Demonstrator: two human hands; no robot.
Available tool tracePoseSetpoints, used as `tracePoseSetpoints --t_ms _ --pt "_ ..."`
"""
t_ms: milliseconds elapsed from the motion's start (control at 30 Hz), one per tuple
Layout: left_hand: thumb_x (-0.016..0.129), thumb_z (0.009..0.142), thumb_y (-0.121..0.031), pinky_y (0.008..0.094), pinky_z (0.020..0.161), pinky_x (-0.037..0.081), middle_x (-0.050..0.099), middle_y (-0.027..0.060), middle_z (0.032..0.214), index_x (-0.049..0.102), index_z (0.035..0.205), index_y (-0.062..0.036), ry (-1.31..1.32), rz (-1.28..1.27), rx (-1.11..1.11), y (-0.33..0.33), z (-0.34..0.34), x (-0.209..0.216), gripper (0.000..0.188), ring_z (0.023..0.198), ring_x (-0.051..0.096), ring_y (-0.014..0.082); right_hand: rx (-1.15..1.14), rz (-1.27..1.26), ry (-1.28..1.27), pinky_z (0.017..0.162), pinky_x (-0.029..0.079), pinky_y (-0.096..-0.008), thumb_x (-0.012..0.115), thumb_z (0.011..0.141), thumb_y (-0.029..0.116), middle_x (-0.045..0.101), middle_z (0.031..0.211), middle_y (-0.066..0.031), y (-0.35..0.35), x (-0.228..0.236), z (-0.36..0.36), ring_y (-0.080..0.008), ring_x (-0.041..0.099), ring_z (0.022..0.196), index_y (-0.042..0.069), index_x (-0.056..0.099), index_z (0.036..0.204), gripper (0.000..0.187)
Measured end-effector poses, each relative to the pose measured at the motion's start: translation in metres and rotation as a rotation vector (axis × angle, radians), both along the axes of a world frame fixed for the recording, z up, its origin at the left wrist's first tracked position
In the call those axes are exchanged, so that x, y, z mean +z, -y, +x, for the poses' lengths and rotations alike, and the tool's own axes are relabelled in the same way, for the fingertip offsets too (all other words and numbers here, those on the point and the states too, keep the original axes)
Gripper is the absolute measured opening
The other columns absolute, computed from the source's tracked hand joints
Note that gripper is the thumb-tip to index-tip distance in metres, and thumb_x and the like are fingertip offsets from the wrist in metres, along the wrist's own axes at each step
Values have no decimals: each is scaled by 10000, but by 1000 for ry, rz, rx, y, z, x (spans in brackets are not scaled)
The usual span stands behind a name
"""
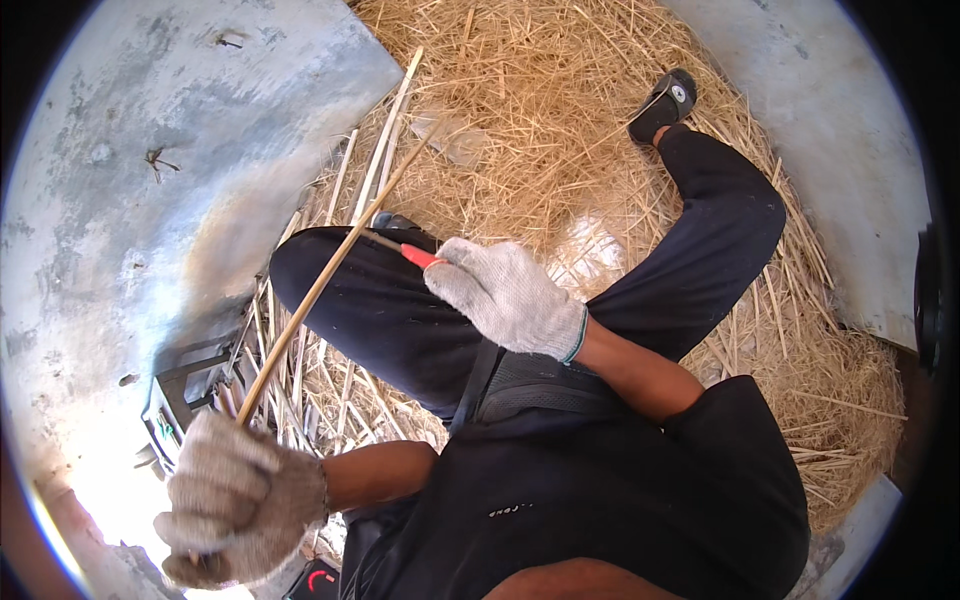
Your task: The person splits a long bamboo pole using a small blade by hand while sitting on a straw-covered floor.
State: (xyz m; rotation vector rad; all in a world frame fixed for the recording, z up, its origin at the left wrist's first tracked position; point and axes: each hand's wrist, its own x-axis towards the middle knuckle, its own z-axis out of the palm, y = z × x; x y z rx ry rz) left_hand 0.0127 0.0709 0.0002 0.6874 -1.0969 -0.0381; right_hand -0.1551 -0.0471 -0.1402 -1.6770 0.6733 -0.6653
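Low on the left, my left hand (pixel 235 500), in a soiled white knit glove, is closed around the lower end of a long, thin bamboo strip (pixel 305 300). The strip slants up and away to the right across my bent left leg. My right hand (pixel 505 295), gloved the same way, grips a red-handled knife (pixel 418 255). Its narrow blade points left and meets the strip, or lies right beside it, above my left knee; the exact contact is too small to tell. The glove hides the rest of the handle.
Pale shavings (pixel 540 120) cover the floor between and beyond my legs. Several split strips (pixel 385 150) lie beyond my left knee. A grey, stained wall (pixel 110 200) rises on the left, another pale surface (pixel 820 130) at the right. My right shoe (pixel 663 105) rests on the shavings.
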Motion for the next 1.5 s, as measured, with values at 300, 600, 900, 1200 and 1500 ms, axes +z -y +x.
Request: tracePoseSetpoints --t_ms 300,600,900,1200,1500 --pt "376 1024 -431 240 306 295 322 -17 419 413 607 -145 -62 94 -271 26 -2 -15 507 300 255 84 11 -84 20 568 439 -464 581 1006 343 564 651 -188 -9 -11 1 -401 625 646 39 625 985 308" --pt "381 1027 -512 227 255 301 375 -26 419 474 541 -149 -97 123 -201 22 -29 -19 614 275 279 82 -93 16 -244 527 467 -485 472 1059 367 569 609 -222 -4 -37 23 -408 638 603 5 635 1031 398" --pt "375 984 -425 344 354 431 482 60 489 542 628 -62 10 197 -388 10 -33 -21 535 368 457 198 -43 -30 -826 800 500 -552 269 1052 508 646 881 -344 84 -167 7 -488 651 877 -69 634 989 685" --pt "340 1044 -479 250 348 348 387 -6 457 515 571 -145 -46 84 -152 19 -23 -23 605 358 348 104 108 -163 77 611 522 -451 555 943 95 617 920 -214 -7 -9 -6 -386 638 692 9 570 1103 182" --pt "386 1027 -419 268 368 322 328 0 467 394 568 -153 -246 -1 36 16 -37 -31 530 369 290 107 -10 -190 -85 508 488 -479 553 1016 316 599 609 -198 -22 -26 14 -407 642 587 27 583 1055 293"
